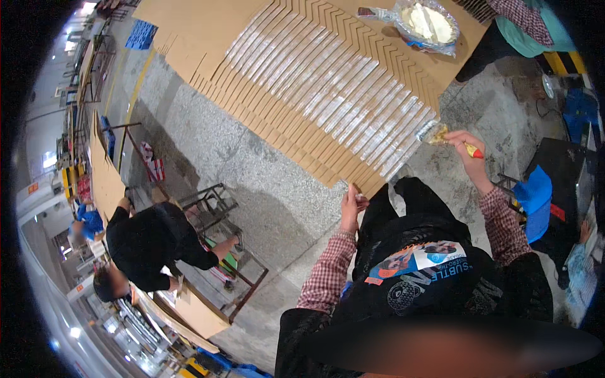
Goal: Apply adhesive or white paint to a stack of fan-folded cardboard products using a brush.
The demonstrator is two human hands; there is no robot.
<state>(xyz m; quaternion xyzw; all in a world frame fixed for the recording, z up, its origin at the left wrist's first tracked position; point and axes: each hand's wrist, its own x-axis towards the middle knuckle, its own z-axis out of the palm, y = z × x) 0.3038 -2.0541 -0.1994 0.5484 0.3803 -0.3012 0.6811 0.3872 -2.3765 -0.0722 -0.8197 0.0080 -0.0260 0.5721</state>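
Observation:
A fanned row of overlapping brown cardboard pieces [302,129] runs diagonally ahead of me, with wet, whitish glue-like streaks across the middle of each strip. My right hand [465,151] is closed around the handle of a paintbrush [435,133]. Its pale, coated bristles are at the right end of the nearest strips; whether they touch is hard to tell. At the near corner of the row, my left hand [353,205] has its fingers closed on the edge of the nearest cardboard piece. Farther off, a plastic-lined bowl [428,25] holds a thick cream-coloured paste.
A large cardboard sheet [183,38] lies beneath the row. On the left, a person in black [157,242] bends over a metal-framed bench. Another person's checked sleeve [523,19] shows at the top right. A blue chair-like piece [535,201] stands to my right.

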